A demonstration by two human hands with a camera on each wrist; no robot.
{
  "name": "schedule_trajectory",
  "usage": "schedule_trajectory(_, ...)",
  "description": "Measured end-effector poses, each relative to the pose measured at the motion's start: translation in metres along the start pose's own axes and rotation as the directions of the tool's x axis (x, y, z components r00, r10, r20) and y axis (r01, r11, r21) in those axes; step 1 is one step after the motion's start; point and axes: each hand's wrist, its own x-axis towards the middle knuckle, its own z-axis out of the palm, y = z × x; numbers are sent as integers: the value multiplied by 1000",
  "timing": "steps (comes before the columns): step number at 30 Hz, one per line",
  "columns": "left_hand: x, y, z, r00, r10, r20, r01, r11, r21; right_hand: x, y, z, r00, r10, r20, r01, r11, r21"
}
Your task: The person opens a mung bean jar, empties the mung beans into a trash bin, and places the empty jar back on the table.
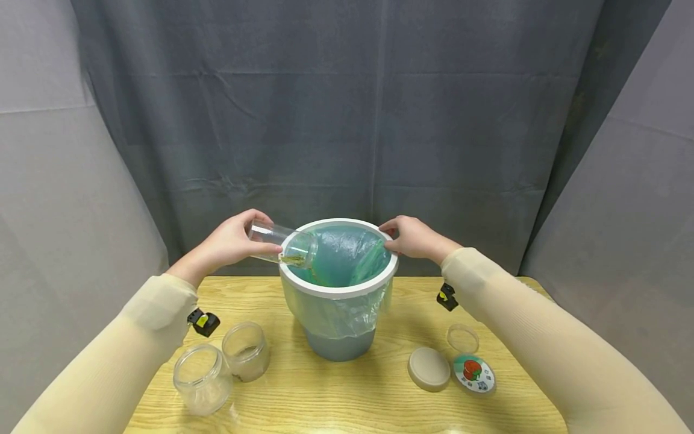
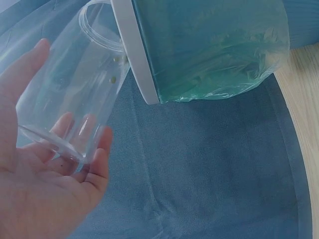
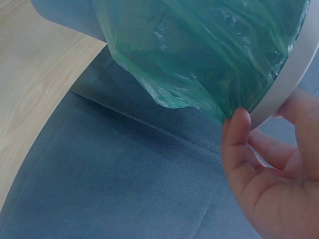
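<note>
My left hand (image 1: 233, 240) grips a clear jar (image 1: 282, 241) round its base end. The jar lies tilted on its side, its mouth over the near-left rim of a grey bin (image 1: 340, 348). Small yellow-green bits (image 1: 294, 260) show inside near the mouth. A thin green plastic bag (image 1: 331, 316) lines the bin and folds down over its outside, under a white rim ring (image 1: 338, 293). On the far-right side, my right hand (image 1: 414, 237) pinches the rim, thumb and fingers on either side; in the right wrist view a fingertip (image 3: 241, 119) meets the bag's edge.
Two lidless clear jars (image 1: 202, 386) stand front left on the wooden table (image 1: 336, 398), one with a little dark matter (image 1: 248, 354) at its bottom. At front right lie a beige lid (image 1: 429, 369), a tomato-printed lid (image 1: 475, 374) and a clear round lid (image 1: 462, 339). Grey curtains (image 1: 303, 132) hang behind.
</note>
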Motion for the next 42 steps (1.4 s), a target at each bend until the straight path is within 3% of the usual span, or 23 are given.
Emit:
schedule_trajectory(9,1,2,3,1000,12,-8,-12,1000,-18,-1,-2,0,1000,5,1,-5,1000,1)
schedule_trajectory(16,3,3,7,999,32,-3,-32,996,-86,-2,-2,0,1000,3,0,-3,1000,9)
schedule_trajectory(42,9,14,11,999,42,-28,-45,995,-92,-2,-2,2,1000,16,-8,-15,999,36)
